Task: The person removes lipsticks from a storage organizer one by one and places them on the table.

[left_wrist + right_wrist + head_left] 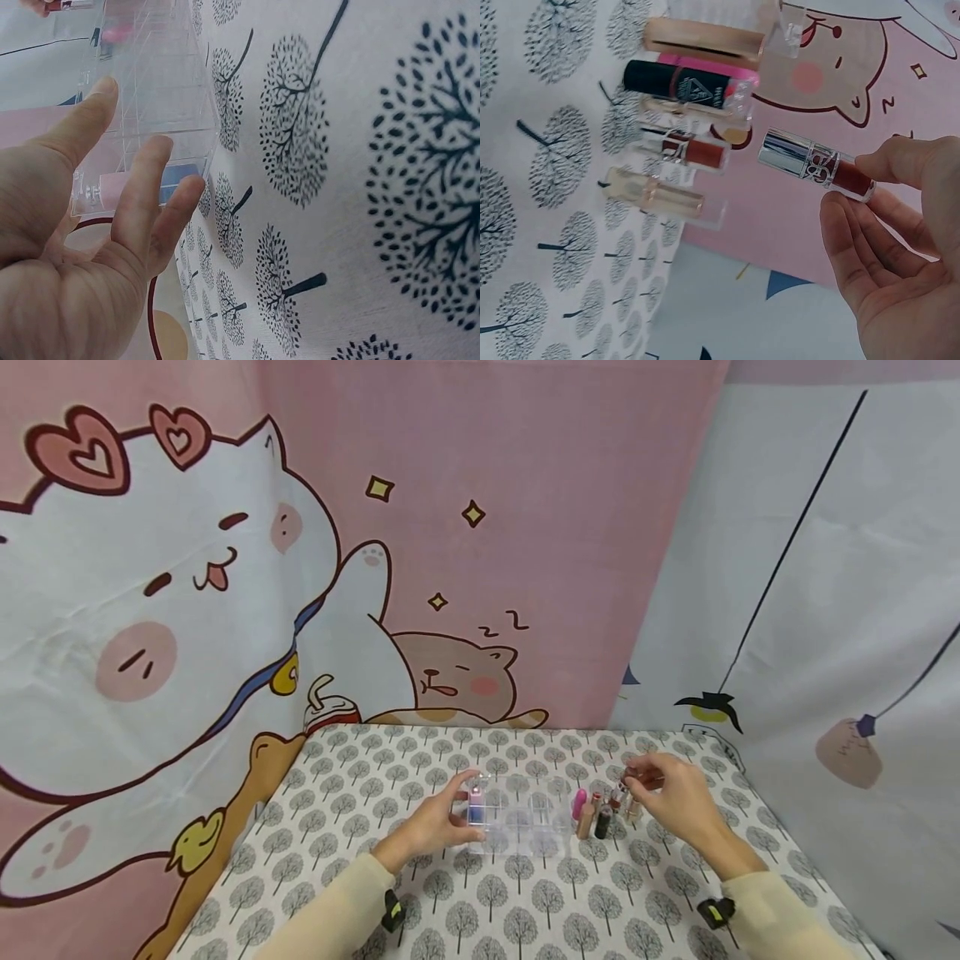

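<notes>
My left hand (438, 820) grips the left end of a clear divided organizer box (517, 840), thumb on one side and fingers on the other. In the box's end compartment stands a small pink and blue bottle (114, 190). My right hand (900, 225) pinches a lip gloss tube (817, 166) by its dark red end, silver cap pointing away, raised above the table. Below it stand a similar red lip gloss (697, 153), a pale gold tube (660, 196), a black tube (682, 85), a tan tube (705, 41) and a bright pink one (578, 803).
A tree-patterned cloth (487, 902) covers the table. The standing tubes are close together, just right of the box. Behind the table hangs a pink backdrop (540, 568) with cartoon animals, and a pale drape with printed lamps (847, 610) flanks the right side.
</notes>
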The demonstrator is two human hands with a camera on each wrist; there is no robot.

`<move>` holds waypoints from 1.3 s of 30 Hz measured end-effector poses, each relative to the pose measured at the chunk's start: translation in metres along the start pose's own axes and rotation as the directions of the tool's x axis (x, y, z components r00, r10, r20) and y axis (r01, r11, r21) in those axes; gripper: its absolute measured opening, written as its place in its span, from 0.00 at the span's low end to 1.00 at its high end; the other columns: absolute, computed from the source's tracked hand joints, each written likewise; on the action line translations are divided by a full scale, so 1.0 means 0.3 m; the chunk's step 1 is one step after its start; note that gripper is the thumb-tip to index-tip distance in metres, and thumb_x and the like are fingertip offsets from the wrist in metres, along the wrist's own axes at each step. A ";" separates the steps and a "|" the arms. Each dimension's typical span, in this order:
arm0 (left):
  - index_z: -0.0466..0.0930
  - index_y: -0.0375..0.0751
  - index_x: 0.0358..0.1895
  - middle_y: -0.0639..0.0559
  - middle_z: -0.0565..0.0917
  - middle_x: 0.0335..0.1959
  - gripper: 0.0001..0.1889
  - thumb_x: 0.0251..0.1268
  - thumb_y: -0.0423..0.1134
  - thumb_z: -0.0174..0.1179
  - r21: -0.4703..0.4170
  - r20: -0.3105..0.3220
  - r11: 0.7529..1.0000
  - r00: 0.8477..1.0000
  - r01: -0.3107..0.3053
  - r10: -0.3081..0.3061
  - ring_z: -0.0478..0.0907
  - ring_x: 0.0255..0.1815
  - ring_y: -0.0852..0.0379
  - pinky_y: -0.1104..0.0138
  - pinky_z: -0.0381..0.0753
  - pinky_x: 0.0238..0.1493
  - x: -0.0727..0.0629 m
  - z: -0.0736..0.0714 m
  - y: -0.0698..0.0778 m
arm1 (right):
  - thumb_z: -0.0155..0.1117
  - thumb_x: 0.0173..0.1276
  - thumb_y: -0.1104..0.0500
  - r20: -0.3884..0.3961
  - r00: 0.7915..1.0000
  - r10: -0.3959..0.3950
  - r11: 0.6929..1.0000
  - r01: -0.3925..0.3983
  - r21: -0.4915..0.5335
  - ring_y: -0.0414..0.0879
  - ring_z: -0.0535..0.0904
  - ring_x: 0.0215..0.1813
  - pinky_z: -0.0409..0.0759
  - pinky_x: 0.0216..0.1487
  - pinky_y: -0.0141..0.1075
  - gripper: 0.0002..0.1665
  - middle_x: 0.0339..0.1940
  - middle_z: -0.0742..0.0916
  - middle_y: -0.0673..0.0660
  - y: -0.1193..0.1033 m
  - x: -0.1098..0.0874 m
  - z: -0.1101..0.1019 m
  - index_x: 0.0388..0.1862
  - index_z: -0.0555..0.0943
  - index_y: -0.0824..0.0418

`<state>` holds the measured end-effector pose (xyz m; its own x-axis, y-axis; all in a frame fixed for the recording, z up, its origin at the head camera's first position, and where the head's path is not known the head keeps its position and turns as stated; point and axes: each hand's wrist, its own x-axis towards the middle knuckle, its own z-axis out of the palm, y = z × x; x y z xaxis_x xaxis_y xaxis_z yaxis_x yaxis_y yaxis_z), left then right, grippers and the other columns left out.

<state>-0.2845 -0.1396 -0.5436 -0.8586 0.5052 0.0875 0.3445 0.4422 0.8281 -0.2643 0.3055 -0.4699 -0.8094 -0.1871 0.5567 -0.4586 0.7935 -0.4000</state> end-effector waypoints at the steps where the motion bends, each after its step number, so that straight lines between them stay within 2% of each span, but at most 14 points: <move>1: 0.53 0.71 0.96 0.25 0.77 0.83 0.58 0.73 0.53 0.84 -0.001 0.001 1.000 1.000 0.004 -0.004 0.94 0.54 0.52 0.60 0.98 0.48 0.001 0.001 -0.002 | 0.85 0.72 0.67 -0.001 1.000 0.001 1.000 -0.001 -0.004 0.44 0.93 0.36 0.92 0.37 0.33 0.14 0.38 0.96 0.54 0.007 -0.004 0.003 0.55 0.94 0.64; 3: 0.52 0.71 0.96 0.26 0.76 0.84 0.58 0.73 0.52 0.84 0.005 0.001 1.000 1.000 0.019 -0.019 0.94 0.55 0.51 0.61 0.97 0.48 0.004 0.003 -0.004 | 0.85 0.72 0.67 0.000 1.000 -0.001 1.000 0.001 -0.010 0.45 0.93 0.35 0.93 0.37 0.33 0.13 0.37 0.96 0.55 0.016 -0.010 0.009 0.54 0.94 0.64; 4: 0.53 0.70 0.96 0.24 0.75 0.85 0.58 0.73 0.49 0.85 -0.007 0.001 0.998 0.998 0.055 -0.055 0.94 0.56 0.49 0.60 0.98 0.49 -0.002 0.000 0.021 | 0.85 0.72 0.67 0.004 1.000 0.001 1.000 -0.001 -0.012 0.46 0.94 0.35 0.93 0.37 0.34 0.13 0.37 0.97 0.55 0.021 -0.012 0.011 0.54 0.94 0.65; 5: 0.53 0.70 0.96 0.25 0.75 0.85 0.59 0.72 0.47 0.85 -0.008 -0.002 0.998 0.998 0.065 -0.065 0.94 0.57 0.47 0.60 0.98 0.50 -0.001 0.002 0.023 | 0.85 0.72 0.67 0.012 1.000 0.007 1.000 -0.007 -0.013 0.47 0.94 0.36 0.94 0.38 0.35 0.13 0.38 0.97 0.56 0.024 -0.015 0.014 0.54 0.94 0.65; 8: 0.52 0.69 0.96 0.26 0.75 0.86 0.59 0.72 0.45 0.85 -0.007 -0.008 0.996 0.996 0.085 -0.086 0.94 0.60 0.43 0.59 0.98 0.52 -0.001 0.005 0.033 | 0.84 0.72 0.67 0.055 0.997 0.052 0.999 -0.051 -0.006 0.49 0.95 0.38 0.96 0.40 0.37 0.14 0.39 0.97 0.56 0.034 -0.024 0.018 0.55 0.93 0.65; 11: 0.53 0.68 0.96 0.26 0.75 0.85 0.59 0.72 0.44 0.85 -0.008 -0.013 0.996 0.996 0.085 -0.085 0.94 0.60 0.42 0.57 0.99 0.52 -0.001 0.005 0.042 | 0.85 0.72 0.67 0.106 0.989 0.101 0.995 -0.101 0.001 0.49 0.95 0.39 0.96 0.42 0.37 0.15 0.40 0.98 0.57 0.042 -0.031 0.022 0.55 0.93 0.65; 16: 0.52 0.69 0.96 0.27 0.76 0.85 0.60 0.71 0.44 0.85 0.010 -0.016 0.996 0.996 0.083 -0.083 0.95 0.61 0.42 0.56 0.99 0.54 0.005 0.004 0.036 | 0.85 0.70 0.68 0.163 0.977 0.134 0.990 -0.138 0.018 0.48 0.95 0.40 0.95 0.42 0.32 0.16 0.41 0.98 0.58 0.059 -0.044 0.037 0.55 0.92 0.67; 25: 0.53 0.72 0.96 0.28 0.76 0.85 0.60 0.71 0.45 0.86 -0.005 -0.010 0.995 0.994 0.104 -0.104 0.94 0.61 0.44 0.60 0.99 0.53 0.010 0.005 0.026 | 0.86 0.71 0.66 0.218 0.962 0.165 0.985 -0.171 0.007 0.46 0.93 0.40 0.94 0.40 0.33 0.16 0.40 0.97 0.56 0.089 -0.068 0.078 0.55 0.92 0.66; 39: 0.53 0.70 0.96 0.26 0.76 0.85 0.59 0.72 0.43 0.85 -0.007 -0.016 0.996 0.996 0.087 -0.088 0.94 0.61 0.41 0.56 0.99 0.54 0.000 0.008 0.035 | 0.84 0.70 0.68 0.296 0.938 0.180 0.978 -0.204 0.050 0.42 0.92 0.41 0.93 0.42 0.28 0.15 0.41 0.97 0.55 0.094 -0.089 0.114 0.54 0.92 0.66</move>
<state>-0.2799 -0.1332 -0.5364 -0.8913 0.4528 0.0233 0.2654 0.4792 0.8366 -0.2682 0.3131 -0.5209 -0.9504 -0.2038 0.2350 -0.3021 0.7847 -0.5412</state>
